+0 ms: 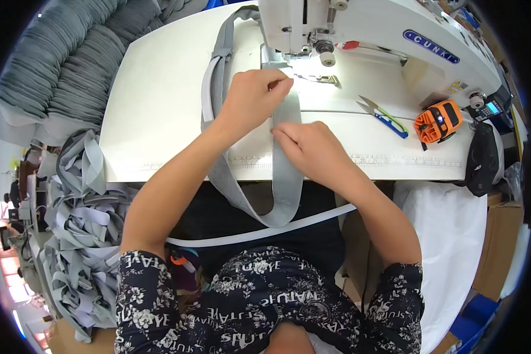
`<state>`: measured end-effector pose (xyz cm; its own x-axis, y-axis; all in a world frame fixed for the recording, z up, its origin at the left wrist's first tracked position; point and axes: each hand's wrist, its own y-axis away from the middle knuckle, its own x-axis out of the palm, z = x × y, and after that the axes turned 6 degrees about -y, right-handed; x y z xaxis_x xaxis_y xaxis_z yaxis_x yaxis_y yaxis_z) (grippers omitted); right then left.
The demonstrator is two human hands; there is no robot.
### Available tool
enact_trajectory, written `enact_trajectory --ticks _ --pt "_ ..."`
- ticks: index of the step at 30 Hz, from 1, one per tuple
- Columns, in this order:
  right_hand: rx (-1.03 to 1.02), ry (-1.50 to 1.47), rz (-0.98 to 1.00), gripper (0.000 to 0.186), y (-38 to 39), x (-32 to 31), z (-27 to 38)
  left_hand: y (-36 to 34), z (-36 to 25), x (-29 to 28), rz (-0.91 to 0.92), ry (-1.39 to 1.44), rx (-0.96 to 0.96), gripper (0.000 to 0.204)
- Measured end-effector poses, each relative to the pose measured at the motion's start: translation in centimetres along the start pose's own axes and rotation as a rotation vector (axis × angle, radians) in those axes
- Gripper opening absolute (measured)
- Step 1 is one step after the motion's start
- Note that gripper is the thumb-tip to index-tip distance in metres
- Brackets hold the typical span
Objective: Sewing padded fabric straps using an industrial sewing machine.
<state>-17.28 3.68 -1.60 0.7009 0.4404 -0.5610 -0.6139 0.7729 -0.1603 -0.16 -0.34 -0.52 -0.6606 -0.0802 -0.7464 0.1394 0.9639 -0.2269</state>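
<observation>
I'm watching the grey strap (286, 183) running near to far, right hand (312, 147) pinching its left edge, left hand (256, 97) (grip hidden, can't tell) lying nearer the sewing machine (383, 29).

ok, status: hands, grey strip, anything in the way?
Left hand and right hand both at grey strip, grips unclear. Strip loops past table's front edge. Snips and orange device off right, clear of hands.

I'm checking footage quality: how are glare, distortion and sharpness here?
In the head view, glare whitens the worktable under the sewing machine; windows at left are blown out and skewed beside the black rim; the grey fabric strap looks fairly sharp.
</observation>
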Motion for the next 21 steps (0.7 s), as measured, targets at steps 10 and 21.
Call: enact_trajectory --ticks 10,21 --pt "0.137 -0.140 -0.124 0.022 4.1 -3.8 -1.3 -2.6 -0.2 4.6 -0.234 0.160 -0.192 0.028" --pt "0.155 -0.071 -0.196 0.023 9.4 -5.5 -2.2 -2.3 -4.2 6.5 -0.006 -0.531 0.179 0.017"
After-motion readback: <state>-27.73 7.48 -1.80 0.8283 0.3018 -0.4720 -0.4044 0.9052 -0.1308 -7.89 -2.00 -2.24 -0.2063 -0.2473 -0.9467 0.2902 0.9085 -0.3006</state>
